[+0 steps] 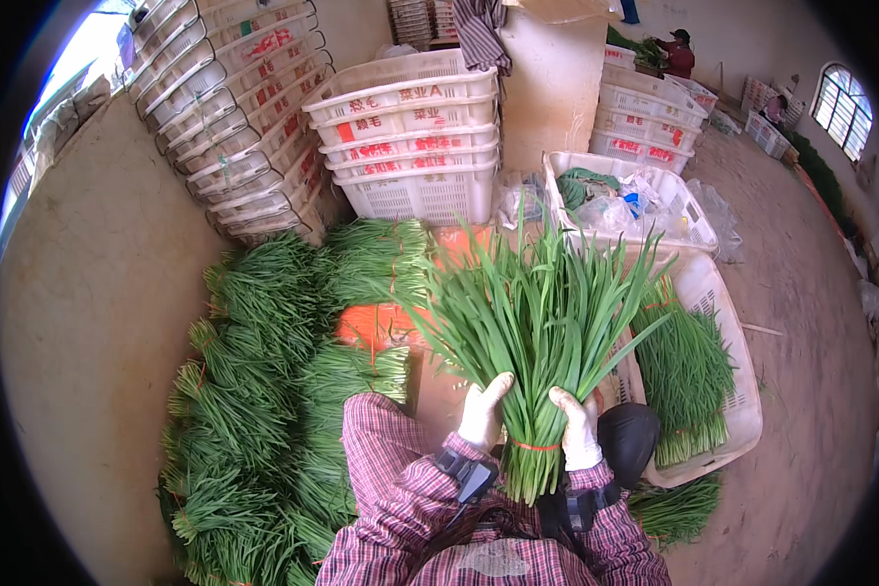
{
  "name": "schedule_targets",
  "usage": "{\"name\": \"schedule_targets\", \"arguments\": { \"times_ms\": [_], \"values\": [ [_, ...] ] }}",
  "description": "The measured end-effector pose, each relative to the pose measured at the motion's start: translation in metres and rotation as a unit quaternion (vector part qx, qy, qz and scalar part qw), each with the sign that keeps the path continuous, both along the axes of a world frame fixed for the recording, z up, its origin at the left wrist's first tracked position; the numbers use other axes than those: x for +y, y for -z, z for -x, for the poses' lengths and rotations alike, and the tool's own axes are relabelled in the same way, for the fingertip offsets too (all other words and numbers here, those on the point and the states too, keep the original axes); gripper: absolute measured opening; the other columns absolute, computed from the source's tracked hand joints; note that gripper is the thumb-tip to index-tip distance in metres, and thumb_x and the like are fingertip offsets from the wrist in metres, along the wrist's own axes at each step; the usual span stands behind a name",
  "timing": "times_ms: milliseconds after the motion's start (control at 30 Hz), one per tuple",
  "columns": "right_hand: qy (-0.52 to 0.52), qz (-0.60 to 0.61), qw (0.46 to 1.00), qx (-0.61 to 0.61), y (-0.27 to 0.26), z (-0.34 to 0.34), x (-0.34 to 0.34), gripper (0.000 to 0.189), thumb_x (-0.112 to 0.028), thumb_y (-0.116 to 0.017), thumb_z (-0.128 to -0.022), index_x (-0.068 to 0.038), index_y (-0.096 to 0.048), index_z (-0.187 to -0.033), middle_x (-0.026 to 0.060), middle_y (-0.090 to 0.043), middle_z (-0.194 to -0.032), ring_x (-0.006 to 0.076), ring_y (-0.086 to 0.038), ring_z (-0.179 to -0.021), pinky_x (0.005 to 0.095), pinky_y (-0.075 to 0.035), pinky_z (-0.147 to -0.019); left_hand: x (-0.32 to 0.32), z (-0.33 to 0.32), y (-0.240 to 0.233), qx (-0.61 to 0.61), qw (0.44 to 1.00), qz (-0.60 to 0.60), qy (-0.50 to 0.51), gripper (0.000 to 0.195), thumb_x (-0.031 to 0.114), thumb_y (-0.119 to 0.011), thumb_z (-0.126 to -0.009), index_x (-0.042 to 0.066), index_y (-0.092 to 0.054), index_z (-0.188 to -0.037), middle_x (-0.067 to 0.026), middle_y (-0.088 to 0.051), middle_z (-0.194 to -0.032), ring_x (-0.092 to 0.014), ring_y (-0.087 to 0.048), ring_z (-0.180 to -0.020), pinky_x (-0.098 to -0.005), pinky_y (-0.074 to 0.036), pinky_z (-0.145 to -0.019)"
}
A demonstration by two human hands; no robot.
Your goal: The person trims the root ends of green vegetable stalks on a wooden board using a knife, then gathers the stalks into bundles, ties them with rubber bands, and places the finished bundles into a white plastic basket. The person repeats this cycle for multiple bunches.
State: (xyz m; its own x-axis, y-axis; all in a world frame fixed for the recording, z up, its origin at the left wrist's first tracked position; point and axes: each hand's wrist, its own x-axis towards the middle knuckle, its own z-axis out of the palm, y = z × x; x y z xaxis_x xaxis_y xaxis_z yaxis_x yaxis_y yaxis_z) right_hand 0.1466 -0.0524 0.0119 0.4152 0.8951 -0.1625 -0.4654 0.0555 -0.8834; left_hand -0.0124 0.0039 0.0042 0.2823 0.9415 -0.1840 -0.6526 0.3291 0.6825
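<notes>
A large bundle of green leafy stalks, likely garlic chives [549,329], stands fanned out before me, an orange band [535,445] around its lower stems. My left hand [486,412], in a white glove, grips the bundle's left side just above the band. On the right side my right hand [577,428], gloved too, holds it with the thumb across the leaves. The stem ends point toward my lap. More banded bundles [242,425] lie piled to my left, and others [681,366] lie in a white plastic crate [748,395] to my right.
Stacked white crates [417,146] stand ahead, with a taller leaning stack [242,110] by the left wall. A crate [557,165] of plastic bags and cloth is at front right. Orange packing [377,324] lies between bundles. Two people [679,55] are far back right.
</notes>
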Motion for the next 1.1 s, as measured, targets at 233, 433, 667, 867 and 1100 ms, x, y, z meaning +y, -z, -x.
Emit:
{"name": "schedule_targets", "arguments": {
  "times_ms": [233,433,667,867,1100],
  "values": [
    [0.017,0.001,1.0,0.006,0.022,-0.008,-0.002,0.037,-0.01,-0.067,-0.096,0.006,-0.061,-0.129,0.0143,-0.072,-0.115,0.023,-0.073,-0.105,0.0352,-0.06,-0.096,-0.018,0.007,0.03,0.055,0.99,-0.072,0.112,0.057,0.022,-0.067,-0.101,-0.001,-0.047,-0.149,-0.0114,-0.059,-0.143,-0.022,-0.057,-0.129,-0.0392,-0.046,-0.112],
    [0.016,-0.025,0.999,0.032,0.042,-0.012,-0.011,0.033,-0.011,-0.072,-0.09,0.004,-0.065,-0.119,0.0097,-0.074,-0.102,0.0203,-0.073,-0.091,0.0329,-0.062,-0.086,-0.027,0.011,0.022,0.181,0.949,-0.157,0.205,0.067,0.009,-0.084,-0.088,-0.001,-0.052,-0.145,-0.0094,-0.063,-0.135,-0.019,-0.061,-0.119,-0.0349,-0.053,-0.102],
    [-0.009,-0.073,0.996,0.056,0.056,-0.02,-0.021,0.023,-0.005,-0.071,-0.088,0.004,-0.069,-0.109,0.0111,-0.075,-0.096,0.02,-0.073,-0.086,0.0317,-0.062,-0.082,-0.027,0.018,0.042,0.279,0.908,-0.153,0.272,0.063,0.026,-0.084,-0.091,-0.003,-0.059,-0.14,-0.0113,-0.066,-0.137,-0.017,-0.062,-0.12,-0.0342,-0.05,-0.104],
    [-0.032,-0.061,0.996,0.062,0.098,-0.025,-0.018,0.016,-0.009,-0.074,-0.092,0.003,-0.072,-0.103,0.0134,-0.077,-0.094,0.0206,-0.075,-0.084,0.0322,-0.063,-0.081,-0.027,0.026,0.059,0.403,0.825,-0.172,0.357,0.059,0.047,-0.078,-0.094,0.0,-0.07,-0.129,-0.0099,-0.073,-0.124,-0.019,-0.066,-0.112,-0.0328,-0.05,-0.102],
    [-0.074,-0.118,0.99,0.03,0.122,-0.034,-0.024,0.024,-0.005,-0.073,-0.091,0.0,-0.07,-0.114,0.0079,-0.076,-0.104,0.0169,-0.073,-0.09,0.0292,-0.059,-0.081,-0.026,0.028,0.015,0.433,0.778,-0.18,0.418,0.063,0.058,-0.062,-0.1,0.004,-0.072,-0.131,-0.0096,-0.074,-0.128,-0.015,-0.067,-0.115,-0.0311,-0.05,-0.103]
  ]
}}
